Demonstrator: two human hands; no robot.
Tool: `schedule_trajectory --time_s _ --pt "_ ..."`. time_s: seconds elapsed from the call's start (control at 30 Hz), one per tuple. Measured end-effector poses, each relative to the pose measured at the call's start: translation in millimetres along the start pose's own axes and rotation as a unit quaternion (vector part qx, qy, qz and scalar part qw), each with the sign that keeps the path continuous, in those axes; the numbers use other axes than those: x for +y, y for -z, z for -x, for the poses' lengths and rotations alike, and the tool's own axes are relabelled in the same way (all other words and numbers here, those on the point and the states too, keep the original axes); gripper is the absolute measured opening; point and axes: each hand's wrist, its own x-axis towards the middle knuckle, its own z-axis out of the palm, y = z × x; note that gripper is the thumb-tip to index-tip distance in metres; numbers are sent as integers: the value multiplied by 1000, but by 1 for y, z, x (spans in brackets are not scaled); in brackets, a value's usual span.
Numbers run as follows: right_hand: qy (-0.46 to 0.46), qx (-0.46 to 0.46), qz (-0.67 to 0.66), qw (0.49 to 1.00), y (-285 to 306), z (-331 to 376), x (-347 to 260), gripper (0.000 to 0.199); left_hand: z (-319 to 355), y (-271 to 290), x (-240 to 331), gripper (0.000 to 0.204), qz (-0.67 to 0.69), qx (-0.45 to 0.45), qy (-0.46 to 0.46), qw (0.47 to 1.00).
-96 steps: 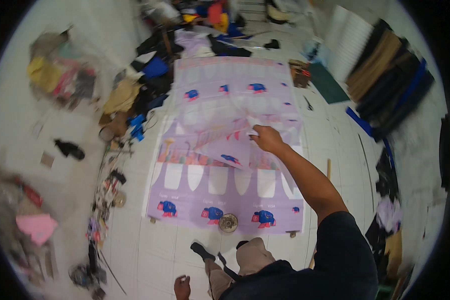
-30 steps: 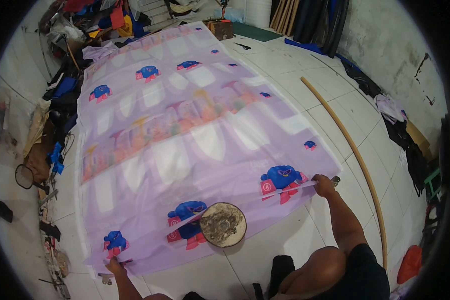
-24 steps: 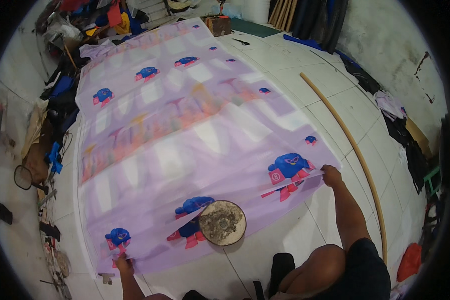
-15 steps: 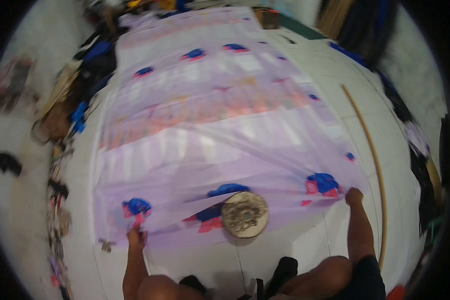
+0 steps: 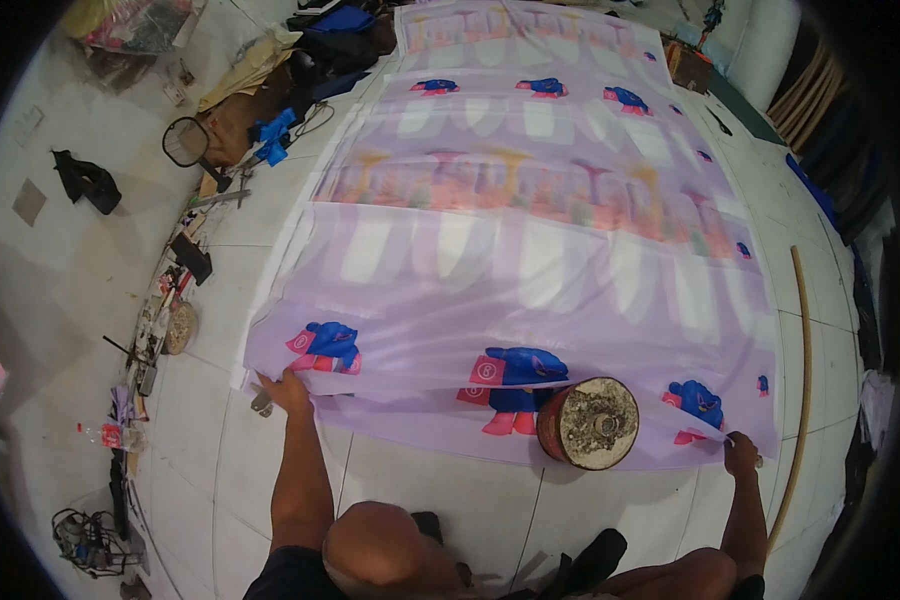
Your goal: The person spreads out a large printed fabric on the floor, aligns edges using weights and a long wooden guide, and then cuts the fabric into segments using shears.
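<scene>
While the lilac printed fabric sheet lies spread on the tiled floor, left hand and right hand pinch its near corners; thin, limp cloth, best gripped at edges.

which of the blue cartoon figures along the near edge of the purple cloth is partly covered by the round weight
The middle figure of the near row: the round weight overlaps its right side. The one by the left hand and the one near the right hand lie uncovered.

A round weight sits on the cloth's near edge.
</scene>
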Motion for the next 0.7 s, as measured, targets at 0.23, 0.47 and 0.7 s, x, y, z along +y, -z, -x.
schedule_trajectory --time_s 0.23,0.47,0.7 --pt "308 37 -40 950 64 24 -120 86 -34 10 -17 76 70 -101 185 975" --pt "444 20 -84 892 112 108 -323 49 96 -5 38 69 238 -296 381 843" --pt "502 32 -37 864 89 103 -299 33 169 -34 40 51 154 -398 478 767"
